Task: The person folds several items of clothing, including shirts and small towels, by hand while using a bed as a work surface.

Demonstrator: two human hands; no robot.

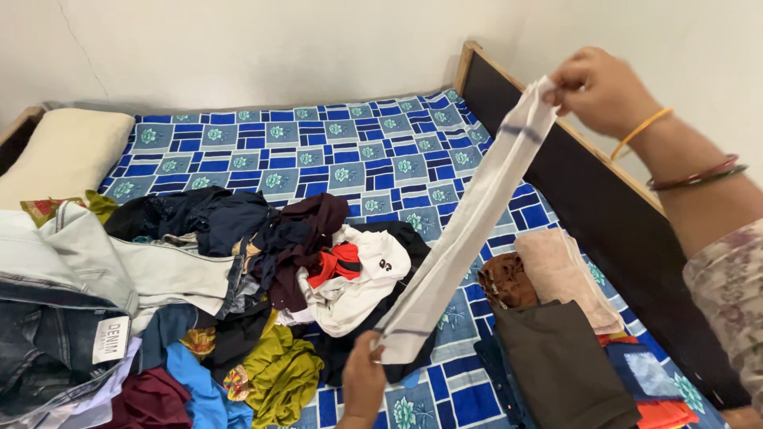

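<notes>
A long white cloth (469,222) with thin dark stripes near its ends is stretched diagonally above the bed. My right hand (600,87), with bangles on its wrist, pinches the cloth's upper end at the top right. My left hand (362,377) grips the lower end near the bottom centre. The cloth hangs folded lengthwise into a narrow strip between the two hands.
The bed's blue checked sheet (342,151) carries a heap of loose clothes (238,286) at left, with jeans (48,318) and a cream pillow (63,151). Folded items (556,318) are stacked at right beside the dark wooden headboard (604,214).
</notes>
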